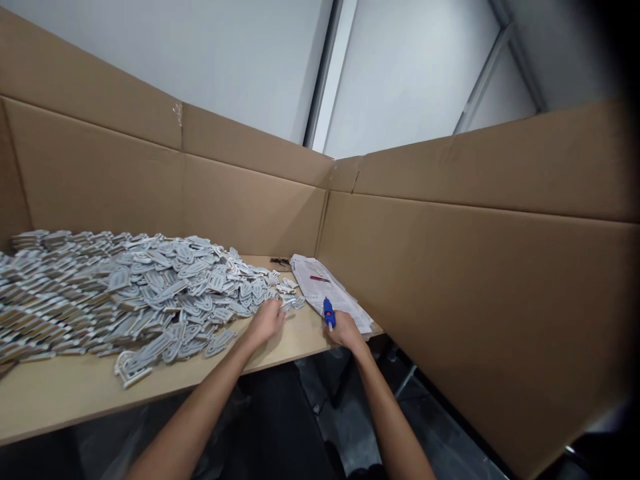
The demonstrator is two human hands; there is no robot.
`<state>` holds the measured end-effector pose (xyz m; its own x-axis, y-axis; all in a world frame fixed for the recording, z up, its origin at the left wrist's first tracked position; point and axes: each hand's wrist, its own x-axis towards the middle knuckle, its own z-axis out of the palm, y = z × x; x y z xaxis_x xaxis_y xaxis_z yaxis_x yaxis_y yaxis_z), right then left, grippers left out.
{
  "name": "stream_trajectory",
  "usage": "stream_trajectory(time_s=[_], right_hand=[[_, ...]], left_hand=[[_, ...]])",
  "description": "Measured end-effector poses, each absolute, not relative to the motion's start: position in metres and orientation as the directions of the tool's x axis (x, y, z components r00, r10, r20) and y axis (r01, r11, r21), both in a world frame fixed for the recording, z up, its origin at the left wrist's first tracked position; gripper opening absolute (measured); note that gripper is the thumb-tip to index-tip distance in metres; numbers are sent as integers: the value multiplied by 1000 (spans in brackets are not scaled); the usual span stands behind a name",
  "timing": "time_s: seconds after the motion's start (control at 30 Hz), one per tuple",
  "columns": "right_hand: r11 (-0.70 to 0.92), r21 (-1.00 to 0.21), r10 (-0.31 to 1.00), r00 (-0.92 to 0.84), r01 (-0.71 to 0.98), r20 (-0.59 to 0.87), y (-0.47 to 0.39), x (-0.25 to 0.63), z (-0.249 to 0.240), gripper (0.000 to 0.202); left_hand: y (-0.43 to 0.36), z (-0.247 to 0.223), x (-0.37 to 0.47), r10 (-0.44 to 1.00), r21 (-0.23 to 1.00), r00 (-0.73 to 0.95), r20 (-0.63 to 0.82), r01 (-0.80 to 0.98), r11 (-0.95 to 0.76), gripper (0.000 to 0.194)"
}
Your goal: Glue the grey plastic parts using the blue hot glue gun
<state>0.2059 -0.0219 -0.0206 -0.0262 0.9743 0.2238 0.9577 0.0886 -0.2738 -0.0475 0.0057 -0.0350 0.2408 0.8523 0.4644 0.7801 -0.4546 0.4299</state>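
Observation:
My right hand [345, 329] is wrapped round a blue glue gun [329, 312] near the table's front edge, just beside some printed papers. Left of it, my left hand [268, 321] is closed at the right end of a large heap of grey and white flat cut pieces [200, 280]. Its fingertips pinch what looks like one light piece, too small and blurred to tell well. The two hands are apart. The glue gun points away from me.
Printed papers [333, 293] lie at the table's right end with a red object [320, 279] on them. Dark bits [281, 261] lie behind. Stacked pieces [45, 307] cover the left. Tall cardboard walls [250, 207] stand behind and at the right of the table [70, 390].

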Motion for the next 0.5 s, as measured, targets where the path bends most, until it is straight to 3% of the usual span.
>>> stream_trajectory(time_s=[0.13, 0.23, 0.37, 0.5], right_hand=[[189, -307, 963, -115, 933, 243, -31, 198, -19, 19], [337, -346, 933, -263, 875, 246, -41, 186, -19, 24], [474, -459, 880, -407, 751, 244, -50, 166, -23, 28], [394, -468, 919, -339, 791, 202, -52, 146, -26, 27]], left_hand=[[-21, -50, -55, 885, 763, 22, 466, 497, -414, 27], [-39, -59, -60, 922, 906, -66, 381, 227, -358, 33], [-48, -62, -64, 933, 944, -146, 329, 48, -325, 38], [-53, -63, -64, 931, 943, -158, 330, 90, -319, 39]])
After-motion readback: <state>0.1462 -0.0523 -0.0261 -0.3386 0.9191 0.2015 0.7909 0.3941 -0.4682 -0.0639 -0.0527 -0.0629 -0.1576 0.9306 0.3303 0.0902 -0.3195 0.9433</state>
